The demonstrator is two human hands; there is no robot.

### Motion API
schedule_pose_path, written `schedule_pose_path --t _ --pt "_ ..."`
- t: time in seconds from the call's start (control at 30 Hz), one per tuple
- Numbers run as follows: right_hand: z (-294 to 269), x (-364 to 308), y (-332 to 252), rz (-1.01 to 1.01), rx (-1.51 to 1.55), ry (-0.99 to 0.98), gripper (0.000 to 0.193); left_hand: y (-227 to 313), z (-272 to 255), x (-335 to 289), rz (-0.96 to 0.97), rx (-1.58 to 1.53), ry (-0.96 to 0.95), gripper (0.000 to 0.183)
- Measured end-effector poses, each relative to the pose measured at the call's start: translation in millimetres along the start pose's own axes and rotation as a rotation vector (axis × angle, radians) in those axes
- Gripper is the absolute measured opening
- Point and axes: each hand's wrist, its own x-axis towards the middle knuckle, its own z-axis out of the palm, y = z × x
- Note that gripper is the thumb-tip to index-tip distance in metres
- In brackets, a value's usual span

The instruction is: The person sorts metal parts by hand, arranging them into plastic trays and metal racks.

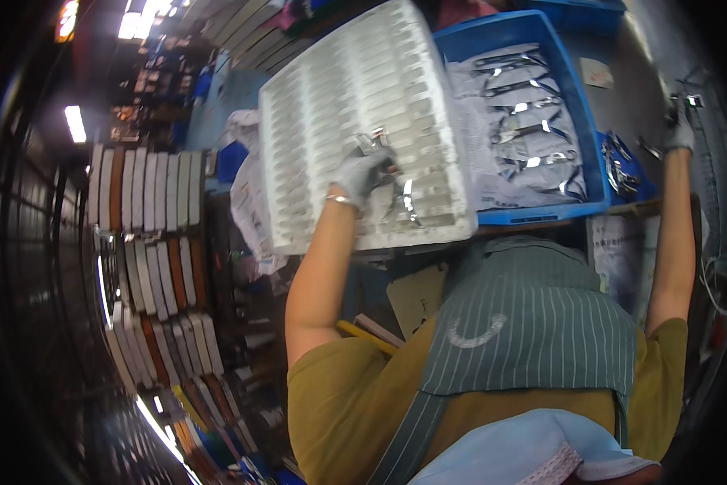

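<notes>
My left hand (362, 175), in a grey-white glove and with a bangle at the wrist, is over a white foam tray (286, 230) moulded with rows of slots. Its fingers are closed on a shiny metal part (371, 142). Another shiny metal part (409, 202) is just beside that hand, over the tray's near right portion; whether the hand touches it is unclear. Far to the right, my gloved right hand (680, 133) reaches forward with bent fingers around a small shiny metal part (692, 101), which is blurred and partly covered.
Right of the foam tray stands a blue plastic bin (541, 215), with several shiny metal parts (533, 129) lying on white paper. More metal parts (619, 166) are heaped on a blue surface beyond it. Stacks of white and brown slabs (149, 190) rise at the left.
</notes>
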Motion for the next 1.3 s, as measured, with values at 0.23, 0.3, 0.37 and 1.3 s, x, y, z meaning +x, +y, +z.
schedule_pose_path --t 0.23,0.3,0.37,1.3 --pt "92.1 -140.2 -23.6 -0.547 -0.532 -0.367 0.034 -2.8 -8.1 23.0 -0.158 -0.019 0.149 0.015" --pt "124.5 -196.2 -33.9 -0.431 -0.336 -0.514 0.034 -1.6 -3.4 28.3 -0.16 -0.061 0.068 0.014" --pt "136.6 -232.6 -35.3 -0.371 -0.376 -0.617 0.032 -7.2 1.8 35.3 -0.136 -0.027 -0.035 0.018" --pt "310.6 -418.1 24.1 -1.177 -1.251 -1.692 0.036 24.9 -14.0 32.6 0.014 1.041 -0.032 0.059"
